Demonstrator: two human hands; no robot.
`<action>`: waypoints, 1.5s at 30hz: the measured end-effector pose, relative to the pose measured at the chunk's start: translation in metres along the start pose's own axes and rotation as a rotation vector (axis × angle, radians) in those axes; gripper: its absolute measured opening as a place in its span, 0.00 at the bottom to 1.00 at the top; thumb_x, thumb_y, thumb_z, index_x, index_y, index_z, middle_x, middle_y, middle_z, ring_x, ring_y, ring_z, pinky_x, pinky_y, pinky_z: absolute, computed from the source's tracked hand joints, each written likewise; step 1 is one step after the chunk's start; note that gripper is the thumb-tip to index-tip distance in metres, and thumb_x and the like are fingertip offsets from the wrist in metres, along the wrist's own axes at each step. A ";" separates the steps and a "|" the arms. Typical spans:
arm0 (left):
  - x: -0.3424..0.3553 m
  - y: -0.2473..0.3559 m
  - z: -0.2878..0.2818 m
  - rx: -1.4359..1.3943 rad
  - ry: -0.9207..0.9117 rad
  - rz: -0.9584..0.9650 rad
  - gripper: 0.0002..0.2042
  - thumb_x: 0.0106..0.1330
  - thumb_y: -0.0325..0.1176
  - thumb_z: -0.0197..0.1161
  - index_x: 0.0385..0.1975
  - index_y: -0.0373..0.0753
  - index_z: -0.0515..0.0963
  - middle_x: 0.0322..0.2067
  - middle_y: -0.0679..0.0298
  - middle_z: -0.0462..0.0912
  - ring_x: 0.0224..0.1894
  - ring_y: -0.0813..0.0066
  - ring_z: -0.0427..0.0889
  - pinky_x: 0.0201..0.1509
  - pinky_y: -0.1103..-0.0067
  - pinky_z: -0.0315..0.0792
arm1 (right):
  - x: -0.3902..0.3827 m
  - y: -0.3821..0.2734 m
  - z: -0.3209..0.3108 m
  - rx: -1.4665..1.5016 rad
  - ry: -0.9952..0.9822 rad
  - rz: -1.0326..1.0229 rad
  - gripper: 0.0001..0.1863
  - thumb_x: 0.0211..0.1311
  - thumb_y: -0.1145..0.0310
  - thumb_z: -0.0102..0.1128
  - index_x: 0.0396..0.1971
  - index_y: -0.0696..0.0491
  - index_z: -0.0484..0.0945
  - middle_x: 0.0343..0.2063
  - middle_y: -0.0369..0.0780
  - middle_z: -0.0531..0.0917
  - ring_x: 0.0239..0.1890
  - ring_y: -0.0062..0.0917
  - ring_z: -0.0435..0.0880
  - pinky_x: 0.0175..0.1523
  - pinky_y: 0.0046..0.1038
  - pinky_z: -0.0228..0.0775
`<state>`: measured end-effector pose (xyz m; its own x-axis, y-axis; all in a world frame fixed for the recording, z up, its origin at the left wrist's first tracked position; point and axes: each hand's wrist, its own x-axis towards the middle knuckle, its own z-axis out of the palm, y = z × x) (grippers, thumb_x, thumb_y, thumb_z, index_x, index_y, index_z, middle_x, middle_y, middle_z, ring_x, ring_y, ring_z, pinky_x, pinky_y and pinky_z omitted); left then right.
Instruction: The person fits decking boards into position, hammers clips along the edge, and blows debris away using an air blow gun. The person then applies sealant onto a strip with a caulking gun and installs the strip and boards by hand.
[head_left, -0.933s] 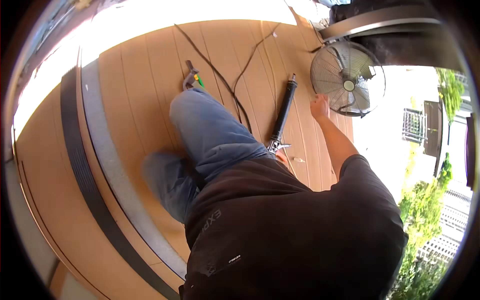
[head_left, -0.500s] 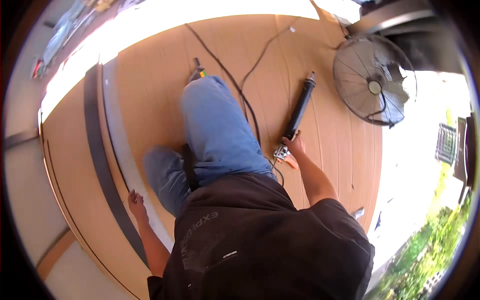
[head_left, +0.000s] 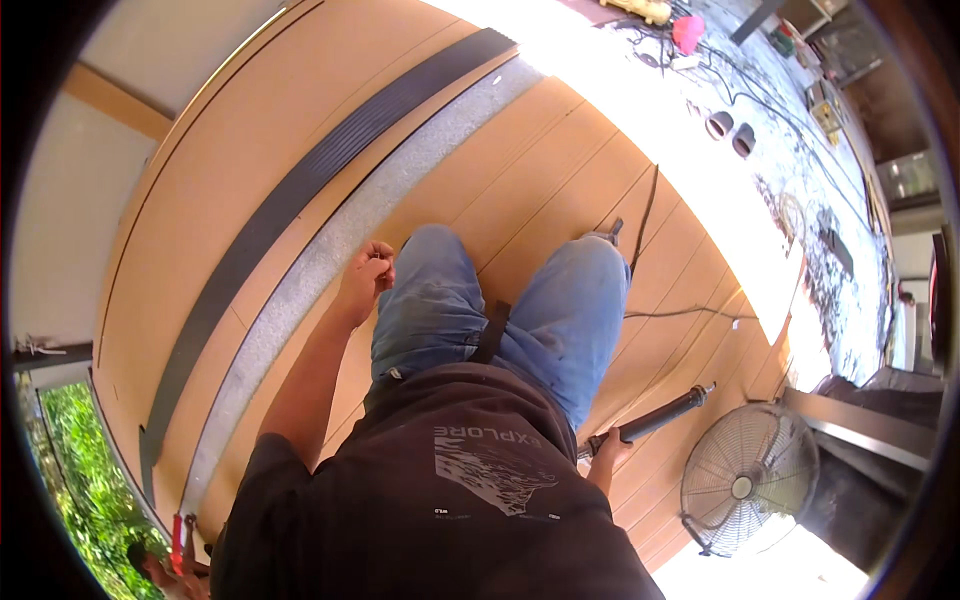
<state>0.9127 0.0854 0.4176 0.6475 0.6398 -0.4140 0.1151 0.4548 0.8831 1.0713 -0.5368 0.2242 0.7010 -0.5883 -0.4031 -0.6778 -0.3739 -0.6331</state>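
Observation:
My right hand (head_left: 608, 457) grips the rear end of a caulking gun with a long black barrel (head_left: 660, 413). Its metal tip points up and right, over the brown plank floor (head_left: 545, 185). The gun's handle is mostly hidden behind my shirt and the hand. My left hand (head_left: 370, 278) hovers beside my left knee, next to a grey speckled strip (head_left: 285, 310). Its fingers are curled together; whether they pinch anything small cannot be made out.
A dark ribbed strip (head_left: 262, 225) runs along the brown panel (head_left: 215, 140) at left. A round fan (head_left: 742, 487) stands at lower right. Dark cable (head_left: 645, 220) crosses the boards past my right knee. Beyond the bright edge lie slippers (head_left: 731, 131) and cords. Another person (head_left: 165, 575) is at lower left.
My view has swung left, toward the grey strip. The left hand has come up beside my knee with its fingers curled. My right hand still holds the caulking gun, now lower in view.

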 end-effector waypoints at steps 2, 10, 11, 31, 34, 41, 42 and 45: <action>-0.006 -0.006 0.000 -0.059 0.006 -0.046 0.06 0.77 0.31 0.51 0.46 0.42 0.75 0.30 0.68 0.77 0.29 0.81 0.75 0.35 0.82 0.72 | -0.013 -0.036 -0.031 -0.034 -0.060 -0.151 0.35 0.53 0.63 0.69 0.59 0.65 0.71 0.41 0.49 0.85 0.38 0.38 0.87 0.46 0.38 0.81; -0.001 -0.006 0.104 0.007 -0.475 -0.007 0.10 0.80 0.31 0.53 0.52 0.39 0.80 0.36 0.67 0.80 0.28 0.83 0.72 0.34 0.83 0.69 | -0.107 -0.321 -0.072 0.049 -0.825 -0.579 0.25 0.59 0.65 0.69 0.52 0.61 0.73 0.35 0.44 0.84 0.35 0.28 0.86 0.43 0.30 0.81; -0.002 -0.005 0.122 -0.008 -0.495 0.001 0.10 0.80 0.31 0.53 0.52 0.39 0.80 0.36 0.67 0.80 0.28 0.83 0.72 0.34 0.83 0.69 | -0.121 -0.350 -0.073 0.029 -0.918 -0.607 0.24 0.59 0.65 0.69 0.51 0.61 0.72 0.35 0.44 0.83 0.35 0.28 0.86 0.43 0.30 0.82; -0.019 -0.020 0.115 -0.916 -0.013 -0.253 0.25 0.67 0.62 0.65 0.47 0.45 0.77 0.44 0.63 0.87 0.14 0.86 0.59 0.19 0.85 0.56 | -0.244 -0.472 0.069 -0.794 -1.617 -1.112 0.22 0.74 0.71 0.58 0.65 0.58 0.71 0.58 0.42 0.81 0.54 0.25 0.82 0.61 0.30 0.75; -0.006 -0.027 0.127 -0.890 0.063 -0.295 0.28 0.63 0.66 0.66 0.39 0.43 0.79 0.37 0.65 0.87 0.13 0.84 0.59 0.18 0.83 0.50 | -0.248 -0.492 0.028 -0.659 -1.407 -1.559 0.21 0.66 0.78 0.62 0.59 0.60 0.76 0.48 0.47 0.84 0.48 0.34 0.85 0.54 0.33 0.78; -0.018 -0.028 0.143 -0.880 0.288 -0.264 0.26 0.65 0.65 0.67 0.36 0.44 0.77 0.35 0.64 0.87 0.17 0.83 0.65 0.18 0.82 0.51 | -0.249 -0.480 -0.026 -0.951 -1.728 -1.195 0.16 0.65 0.76 0.64 0.52 0.61 0.80 0.46 0.46 0.86 0.49 0.33 0.87 0.56 0.31 0.77; -0.016 -0.028 0.146 -0.899 0.297 -0.261 0.26 0.65 0.65 0.67 0.36 0.44 0.77 0.35 0.64 0.87 0.17 0.83 0.65 0.18 0.82 0.51 | -0.216 -0.473 -0.027 -0.957 -1.718 -0.842 0.15 0.66 0.74 0.65 0.51 0.61 0.81 0.46 0.43 0.87 0.49 0.29 0.87 0.57 0.30 0.77; -0.013 -0.026 0.144 -0.937 0.309 -0.192 0.27 0.64 0.65 0.67 0.36 0.42 0.78 0.32 0.65 0.86 0.16 0.83 0.64 0.18 0.82 0.51 | -0.180 -0.460 -0.014 -0.820 -1.749 -0.560 0.13 0.73 0.67 0.63 0.49 0.60 0.82 0.44 0.40 0.88 0.48 0.25 0.86 0.58 0.29 0.76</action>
<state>1.0096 -0.0236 0.4320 0.4414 0.5765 -0.6876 -0.5284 0.7864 0.3200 1.2540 -0.2688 0.5976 -0.0946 0.6967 -0.7111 0.0837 -0.7062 -0.7030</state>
